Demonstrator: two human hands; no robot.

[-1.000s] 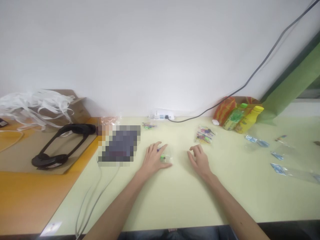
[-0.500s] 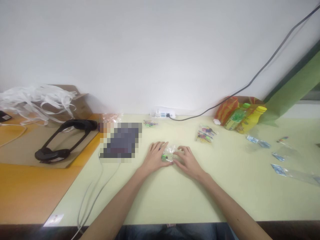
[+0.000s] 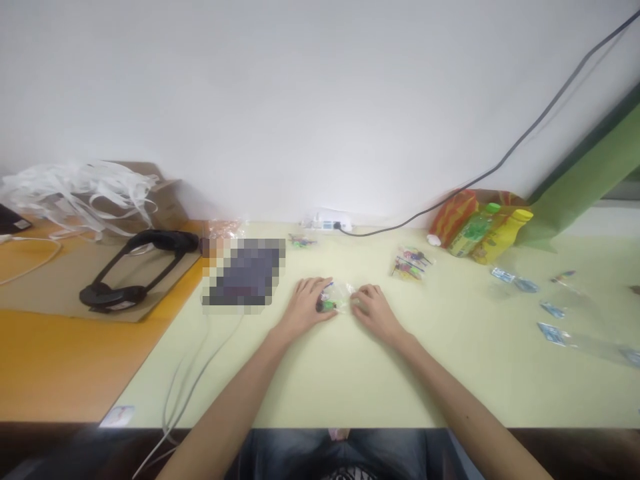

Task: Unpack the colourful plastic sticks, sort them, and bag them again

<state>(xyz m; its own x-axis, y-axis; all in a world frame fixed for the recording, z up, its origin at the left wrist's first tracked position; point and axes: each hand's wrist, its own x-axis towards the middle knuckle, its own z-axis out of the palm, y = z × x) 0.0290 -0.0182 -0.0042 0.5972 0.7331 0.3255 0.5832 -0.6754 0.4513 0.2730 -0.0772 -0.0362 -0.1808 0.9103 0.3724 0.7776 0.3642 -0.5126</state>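
Observation:
A small clear plastic bag (image 3: 343,297) with green, blue and dark bits inside lies on the pale table between my hands. My left hand (image 3: 306,304) curves around the bag's left end, thumb below and fingers above, closed on it. At the other end, my right hand (image 3: 374,309) has its fingers curled together at the bag's clear edge. The fingertips there hide the exact grip. Beyond my right hand rests another clear bag (image 3: 411,263) of colourful small parts. A third packet (image 3: 302,241) sits near the wall.
A pixelated dark flat object (image 3: 245,273) lies left of my hands, with pale cables (image 3: 200,380) running to the table's front edge. Farther left are a black headset-like frame (image 3: 137,270) and white straps (image 3: 85,193). Bottles (image 3: 477,230) and clear wrappers (image 3: 553,333) lie right; a power strip (image 3: 327,221) stands behind.
My right hand has moved slightly away from my left, its fingers now curled closer together at the bag's edge. More of the bag's contents shows beside my left hand. The view has shifted slightly.

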